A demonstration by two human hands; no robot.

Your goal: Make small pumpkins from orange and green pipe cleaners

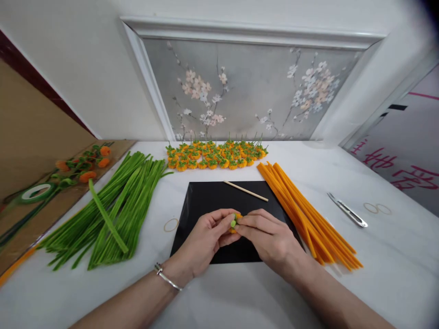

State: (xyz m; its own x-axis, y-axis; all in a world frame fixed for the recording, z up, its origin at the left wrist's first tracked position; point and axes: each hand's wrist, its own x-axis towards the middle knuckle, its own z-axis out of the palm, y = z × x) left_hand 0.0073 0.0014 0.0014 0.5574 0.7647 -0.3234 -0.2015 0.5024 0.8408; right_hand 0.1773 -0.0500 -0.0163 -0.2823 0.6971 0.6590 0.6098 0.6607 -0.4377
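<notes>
My left grip [210,234] pinches the orange-and-green chenille piece [233,223] above the black mat [206,196], right grip [269,234] holding its right side; best brace left, press lightly right, avoid crushing it.

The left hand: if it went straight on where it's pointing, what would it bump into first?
Probably the right hand, touching the small orange-and-green piece that the left hand holds, though depth is hard to judge.
</notes>
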